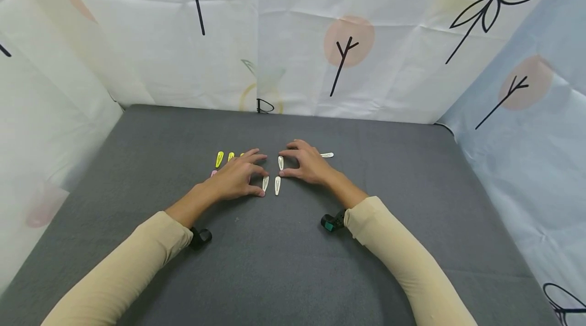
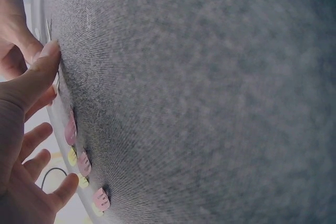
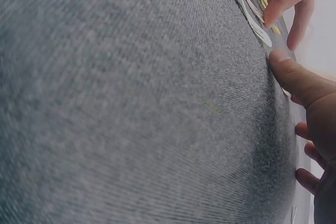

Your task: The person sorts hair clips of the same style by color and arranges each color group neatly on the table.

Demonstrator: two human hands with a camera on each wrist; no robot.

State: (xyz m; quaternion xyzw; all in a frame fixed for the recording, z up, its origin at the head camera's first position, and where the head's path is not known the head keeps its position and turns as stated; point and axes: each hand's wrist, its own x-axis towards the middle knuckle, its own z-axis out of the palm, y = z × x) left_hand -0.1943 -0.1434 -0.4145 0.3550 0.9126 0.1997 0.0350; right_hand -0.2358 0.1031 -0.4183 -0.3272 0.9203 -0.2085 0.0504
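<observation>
My left hand (image 1: 235, 176) pinches a white snap hair clip (image 1: 265, 183) lengthwise between thumb and index finger, its other fingers spread. Opposite it, the thumb and index finger of my right hand (image 1: 306, 163) are at the two ends of another white hair clip (image 1: 281, 163). A third white clip, the nearer one (image 3: 254, 22), lies between the hands, just below the right thumb in the head view. Beyond the right hand a further white clip (image 1: 327, 155) shows partly. In the left wrist view pink clips (image 2: 84, 163) lie under the left fingers.
Yellow hair clips (image 1: 220, 159) lie in a row behind the left hand, partly covered by it. A pink clip (image 1: 213, 173) peeks out beside that hand. Grey cloth (image 1: 284, 265) covers the table, and patterned white curtains (image 1: 293, 61) stand around its back and sides.
</observation>
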